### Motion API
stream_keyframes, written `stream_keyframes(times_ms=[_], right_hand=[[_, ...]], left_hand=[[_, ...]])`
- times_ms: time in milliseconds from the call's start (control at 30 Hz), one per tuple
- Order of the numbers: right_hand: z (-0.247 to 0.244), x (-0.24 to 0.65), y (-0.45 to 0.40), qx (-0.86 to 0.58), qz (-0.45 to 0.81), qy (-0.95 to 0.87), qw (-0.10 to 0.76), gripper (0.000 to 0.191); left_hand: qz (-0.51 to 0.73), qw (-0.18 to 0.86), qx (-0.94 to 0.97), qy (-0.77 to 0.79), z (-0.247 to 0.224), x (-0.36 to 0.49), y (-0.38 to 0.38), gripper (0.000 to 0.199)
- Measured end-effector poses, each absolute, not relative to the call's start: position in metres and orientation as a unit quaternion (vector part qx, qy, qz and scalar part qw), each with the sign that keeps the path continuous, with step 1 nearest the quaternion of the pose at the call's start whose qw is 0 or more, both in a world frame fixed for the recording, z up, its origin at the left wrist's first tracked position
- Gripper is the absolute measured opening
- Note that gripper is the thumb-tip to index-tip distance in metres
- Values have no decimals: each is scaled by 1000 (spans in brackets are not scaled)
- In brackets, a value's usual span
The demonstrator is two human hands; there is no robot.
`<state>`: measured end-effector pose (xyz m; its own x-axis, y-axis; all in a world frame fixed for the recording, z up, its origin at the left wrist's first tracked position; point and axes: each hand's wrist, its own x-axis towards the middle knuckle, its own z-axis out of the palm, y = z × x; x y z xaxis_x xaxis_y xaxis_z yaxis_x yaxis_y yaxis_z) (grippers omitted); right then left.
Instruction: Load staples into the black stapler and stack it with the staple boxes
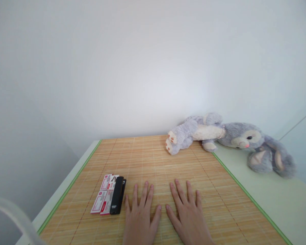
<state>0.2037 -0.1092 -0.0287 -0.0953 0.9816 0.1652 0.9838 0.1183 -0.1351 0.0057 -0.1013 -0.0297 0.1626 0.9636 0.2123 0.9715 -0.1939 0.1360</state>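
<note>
My left hand (140, 217) lies flat on a bamboo mat (148, 160), palm down, fingers spread. Beside it, my right hand (188, 214) rests the same way, with a gap between the two thumbs. Neither hand holds anything. Just left of my left hand is a black stapler (116, 196), lying lengthwise away from me. Against its left side sit two small white and pink boxes, one farther (108, 182) and one nearer (102, 201); their print is too small to read.
A grey plush rabbit (206, 132) lies on its side at the back right, partly on the mat, its head and ears over the pale tabletop (275, 190). A white wall (142, 68) stands behind. At the lower left is a blurred white curved bar (12, 211).
</note>
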Motion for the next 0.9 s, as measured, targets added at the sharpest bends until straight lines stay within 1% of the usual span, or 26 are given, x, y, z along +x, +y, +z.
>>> stream_keyframes(times_ms=[300, 900], right_hand=[[-30, 202, -108, -665, -9, -739, 106, 70], [-30, 204, -109, -663, -5, -741, 108, 70]], left_hand=[[-131, 29, -765, -630, -33, 4, -102, 64], [-126, 22, -763, -633, -32, 5, -101, 65]])
